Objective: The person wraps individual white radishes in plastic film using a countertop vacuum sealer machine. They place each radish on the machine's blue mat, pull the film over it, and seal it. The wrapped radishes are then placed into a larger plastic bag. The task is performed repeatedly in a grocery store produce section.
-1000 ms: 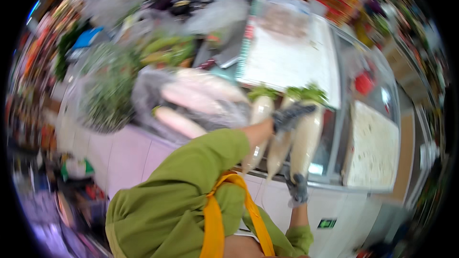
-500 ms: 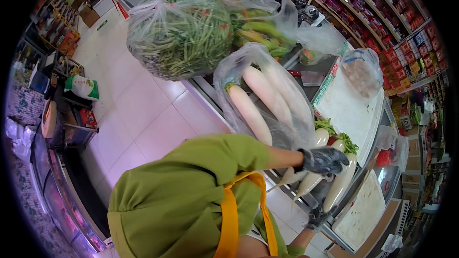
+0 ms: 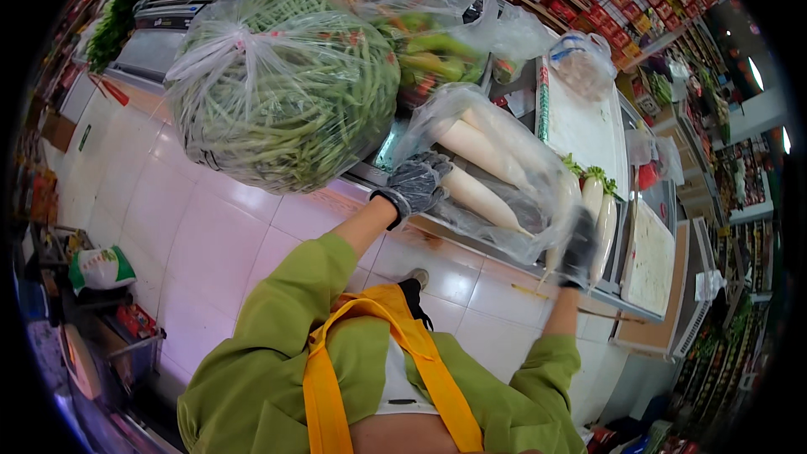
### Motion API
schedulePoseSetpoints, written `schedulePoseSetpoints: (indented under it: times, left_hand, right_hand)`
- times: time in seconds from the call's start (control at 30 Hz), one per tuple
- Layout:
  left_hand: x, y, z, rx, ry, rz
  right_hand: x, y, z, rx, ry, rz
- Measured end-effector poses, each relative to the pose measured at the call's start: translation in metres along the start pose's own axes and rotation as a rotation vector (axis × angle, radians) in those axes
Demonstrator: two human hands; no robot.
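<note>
Fingers [image 3: 429, 170] of the left hand [image 3: 416, 185], inside a dark grey glove, were curled on the near edge of a clear plastic bag [image 3: 496, 176] and pressed on the thick end of one white radish [image 3: 475, 197] through the film. Right hand [image 3: 578, 248], also gloved, gripped the other side of the same bag, with its fingers closed around the crumpled plastic low at the desk edge.

The bag lay on the metal desk [image 3: 471, 240], at its front edge, between the two hands. It was thin, shiny and wrinkled, and long pale radishes showed through it, lying side by side. Just to the right of it, more radishes with green tops [image 3: 598, 202] lay loose on the desk, next to a white cutting board [image 3: 588, 122].

To the left stood a big knotted bag of green beans [image 3: 286, 88], partly over the desk edge. Behind it was another bag with green and yellow vegetables [image 3: 433, 46]. Below were the white floor tiles [image 3: 193, 235], green sleeves and a yellow apron strap [image 3: 324, 387].
</note>
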State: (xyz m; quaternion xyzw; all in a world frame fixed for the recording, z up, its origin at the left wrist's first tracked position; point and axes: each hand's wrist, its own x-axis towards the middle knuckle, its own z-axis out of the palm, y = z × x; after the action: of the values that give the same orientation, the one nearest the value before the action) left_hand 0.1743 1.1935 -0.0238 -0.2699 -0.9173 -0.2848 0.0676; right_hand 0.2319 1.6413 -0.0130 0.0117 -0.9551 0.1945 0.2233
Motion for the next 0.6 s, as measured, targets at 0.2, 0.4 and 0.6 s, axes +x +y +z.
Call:
schedulePoseSetpoints:
  times: [0.2, 0.4, 0.6]
  left_hand:
    - [0.023, 0.031, -0.020, 0.011, -0.275, -0.061]
    - [0.090, -0.016, 0.004, 0.327, 0.124, 0.120]
    - [0.138, -0.041, 0.025, 0.396, -0.263, -0.171]
  right_hand:
    - [0.034, -0.148, 0.121, -0.006, -0.447, -0.360]
    - [0.016, -0.185, 0.113, -0.327, -0.450, -0.425]
    - [0.007, -0.131, 0.021, 0.135, -0.236, -0.134]
